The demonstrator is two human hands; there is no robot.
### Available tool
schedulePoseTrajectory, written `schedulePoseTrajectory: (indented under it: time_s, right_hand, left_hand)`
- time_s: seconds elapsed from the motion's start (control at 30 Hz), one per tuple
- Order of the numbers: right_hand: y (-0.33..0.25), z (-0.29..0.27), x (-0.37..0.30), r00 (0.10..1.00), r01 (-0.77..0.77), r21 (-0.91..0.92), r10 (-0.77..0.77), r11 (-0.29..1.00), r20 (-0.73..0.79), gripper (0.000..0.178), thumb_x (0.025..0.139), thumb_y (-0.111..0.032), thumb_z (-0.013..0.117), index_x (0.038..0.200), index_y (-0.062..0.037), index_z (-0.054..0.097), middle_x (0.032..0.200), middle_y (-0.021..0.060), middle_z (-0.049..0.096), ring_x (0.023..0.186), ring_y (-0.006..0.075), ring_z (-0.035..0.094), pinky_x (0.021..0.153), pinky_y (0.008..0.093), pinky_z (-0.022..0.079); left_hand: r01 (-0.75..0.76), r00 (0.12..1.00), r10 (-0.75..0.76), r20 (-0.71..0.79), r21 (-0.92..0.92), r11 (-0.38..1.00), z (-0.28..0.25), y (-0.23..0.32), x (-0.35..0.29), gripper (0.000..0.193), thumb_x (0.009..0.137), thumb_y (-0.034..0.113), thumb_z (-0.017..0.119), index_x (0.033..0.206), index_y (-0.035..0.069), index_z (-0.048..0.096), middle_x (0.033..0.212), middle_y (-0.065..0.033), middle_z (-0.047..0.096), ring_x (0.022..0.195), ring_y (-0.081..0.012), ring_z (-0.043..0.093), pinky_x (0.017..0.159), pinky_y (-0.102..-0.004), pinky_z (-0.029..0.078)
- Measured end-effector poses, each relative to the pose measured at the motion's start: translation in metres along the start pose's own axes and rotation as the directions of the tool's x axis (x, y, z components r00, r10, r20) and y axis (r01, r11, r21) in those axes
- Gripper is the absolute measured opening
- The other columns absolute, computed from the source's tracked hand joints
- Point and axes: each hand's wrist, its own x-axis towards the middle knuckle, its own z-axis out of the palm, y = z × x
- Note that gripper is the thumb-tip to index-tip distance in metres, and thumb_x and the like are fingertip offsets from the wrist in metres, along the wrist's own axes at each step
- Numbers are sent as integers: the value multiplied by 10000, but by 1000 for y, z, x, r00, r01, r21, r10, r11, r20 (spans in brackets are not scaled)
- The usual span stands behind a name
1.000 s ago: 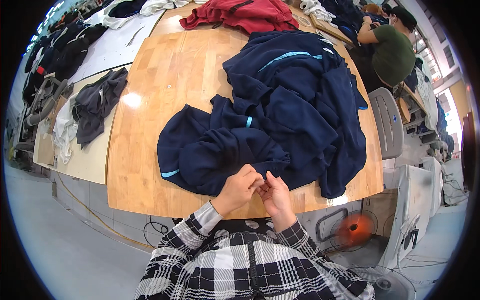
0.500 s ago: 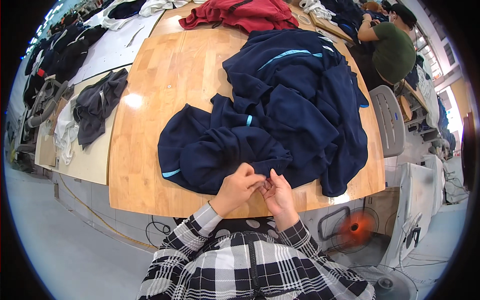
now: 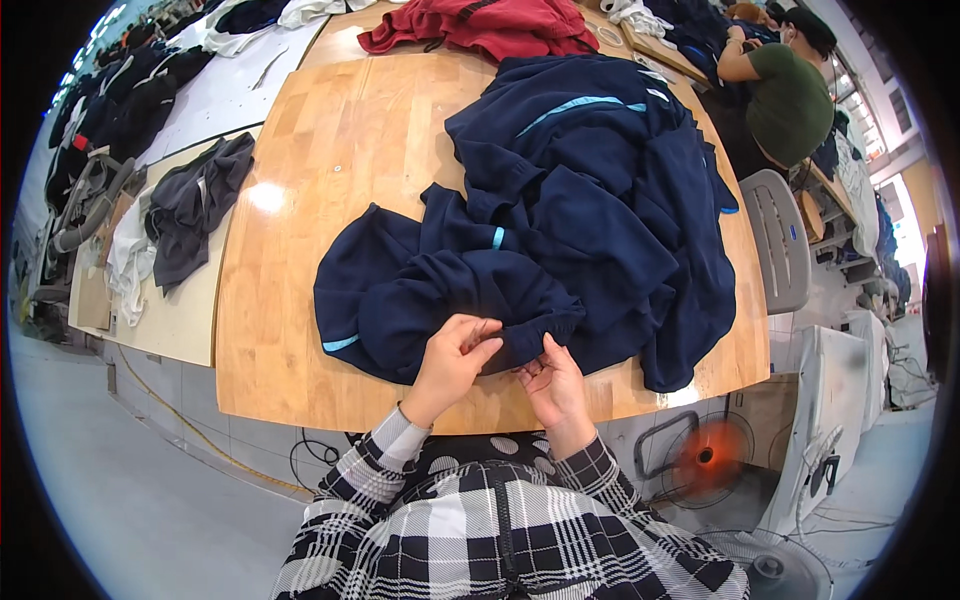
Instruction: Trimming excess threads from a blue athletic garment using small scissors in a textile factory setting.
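Navy garments (image 3: 600, 220) lie heaped beneath two working hands

A pale wooden counter (image 3: 330, 140) spreads across the middle of the view, and the navy garments cover much of its right half, reaching close to the near edge. Beyond them, at the far side, sits a crumpled red garment (image 3: 480, 30). A grey chair (image 3: 775, 240) stands just beside the counter's right edge. At the near edge of the heap, the left hand (image 3: 450, 362) hovers with its grip slightly spread, thumb and forefinger tips apart; the right hand's (image 3: 555, 388) grip pinches the navy cloth. Smallest are the light-blue strips (image 3: 580, 103) on the fabric.
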Motion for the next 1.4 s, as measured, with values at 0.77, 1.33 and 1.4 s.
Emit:
schedulePoseTrajectory:
  time_s: [0.77, 1.33, 1.4]
  right_hand:
    - [-6, -6, 0, 998, -68, 9, 68, 998, 7, 151, 949, -212, 559, 1032, -88, 578, 972, 59, 656, 919, 187, 626, 835, 356, 496]
    - [-4, 15, -13, 1000, 24, -32, -24, 999, 6, 114, 906, -165, 627, 998, -103, 598, 983, 38, 661, 927, 178, 627, 857, 351, 493]
    - [-6, 16, -13, 1000, 20, -31, -20, 999, 8, 106, 909, -165, 622, 989, -101, 595, 982, 37, 660, 924, 174, 624, 851, 350, 495]
  left_hand:
    - [-566, 821, 566, 73, 233, 791, 15, -20, 16, 86, 862, 29, 634, 884, 7, 553, 732, -24, 500, 526, -138, 484, 468, -248, 409]
    - [-307, 951, 249, 182, 484, 819, -3, 6, -22, 464, 837, 151, 689, 1252, 10, 537, 1008, -170, 649, 791, -260, 656, 697, -324, 528]
    - [-288, 957, 226, 182, 494, 821, -3, 9, -22, 446, 835, 163, 689, 1231, 11, 549, 992, -169, 655, 772, -263, 659, 686, -322, 529]
